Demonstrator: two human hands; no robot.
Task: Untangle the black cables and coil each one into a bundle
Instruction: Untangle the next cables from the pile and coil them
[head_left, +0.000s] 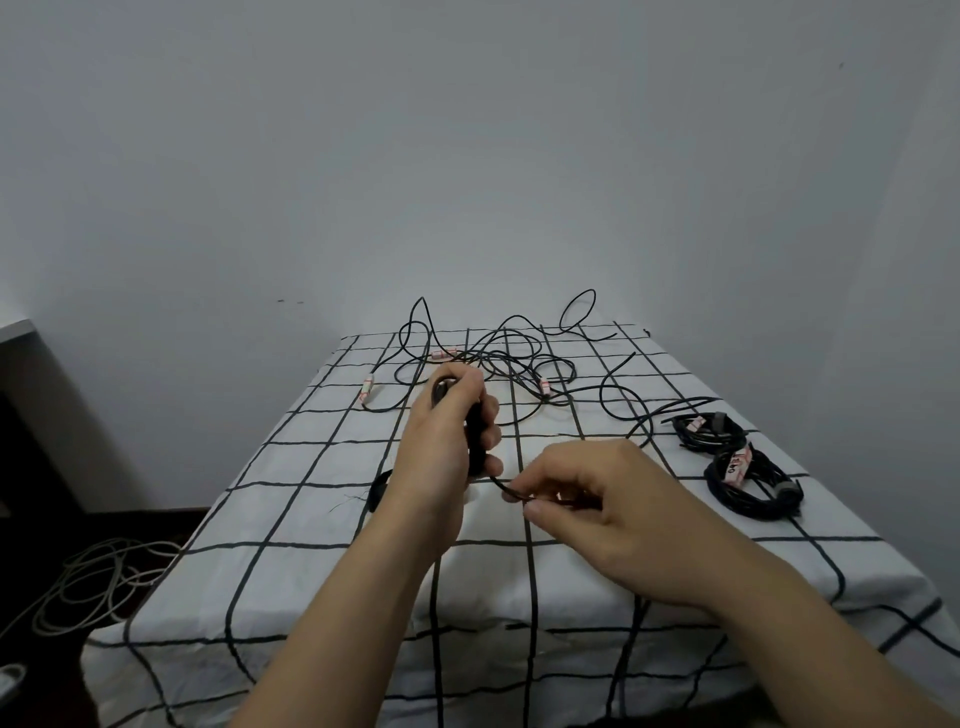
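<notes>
Pale grey wall is filling the far half of the scene, and a table under a white cloth with a black grid is running from the near edge up to it. One tangle of black cables is sprawling across the far middle of the cloth, with some loops rising off the surface. How many separate cables are making it up cannot be told. Three white-and-red tags are showing in it.

Two finished bundles are lying at the right edge, touching each other: the farther bundle and the nearer bundle, each carrying one tag.

Two bare hands are working above the middle of the table. The left hand is gripping one partly wound coil upright, fingers curled tight round it. A single strand is running from the bottom of that coil to the right hand, which is pinching it between thumb and forefinger, the other fingers curling in beside them.

One small black piece is peeking out left of the left wrist; what it is cannot be told. On the floor at the near left, one loose heap of pale cable is lying.
</notes>
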